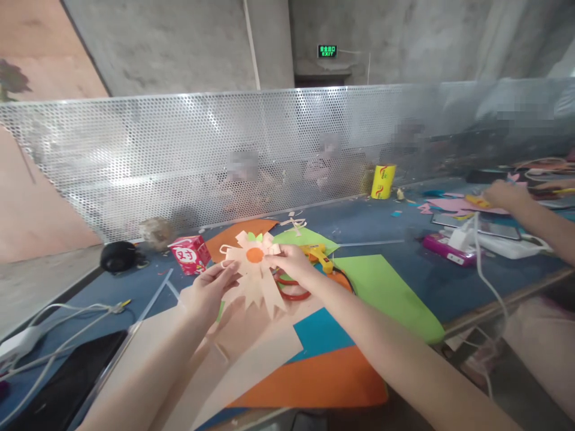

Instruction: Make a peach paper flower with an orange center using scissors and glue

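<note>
Head view showed left hand (207, 292) and right hand (290, 261) both pinching the paper flower (254, 272) above the red ring (294, 291); gentle, even grip seemed wise.

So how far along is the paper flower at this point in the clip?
Well along: the paper flower already has cut peach petals and an orange centre in place. Both hands hold it above the table, left hand at its lower edge, right hand pinching an upper petal. The yellow glue gun lies beside it; whether more petals are needed is unclear.
</note>
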